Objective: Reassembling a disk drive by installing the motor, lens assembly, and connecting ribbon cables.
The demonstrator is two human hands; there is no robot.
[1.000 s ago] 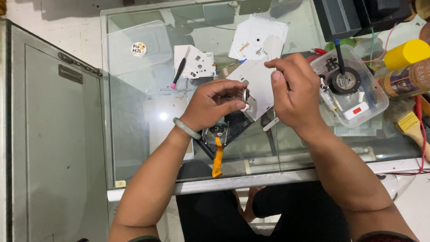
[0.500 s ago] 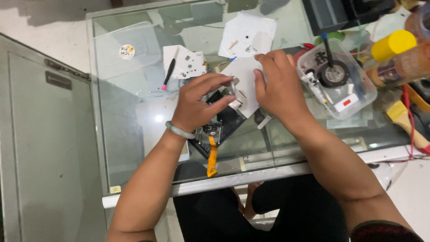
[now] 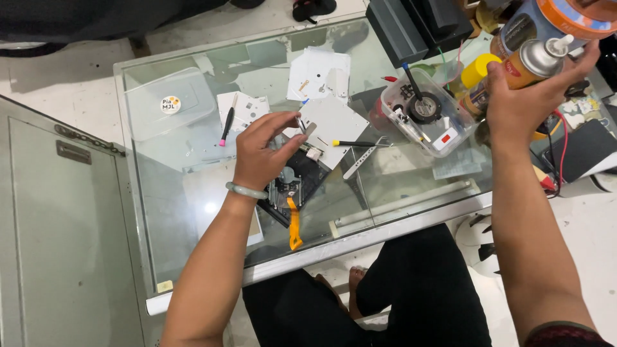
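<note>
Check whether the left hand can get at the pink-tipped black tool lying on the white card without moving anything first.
Probably yes. The left hand hovers over the dark device, holding a small metal piece in its fingertips, and the pink-tipped tool lies uncovered just beside it on the white card. The held piece might hamper a grasp.

Cluttered glass table (image 3: 180,212), paper sheets (image 3: 319,74)

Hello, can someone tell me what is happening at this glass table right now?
A person sits at a glass table and works on a small opened electronic device with an orange ribbon cable. The left hand holds a small metal piece above the device. The right hand grips a spray can at the table's far right. A clear tub of parts stands between them.
</note>
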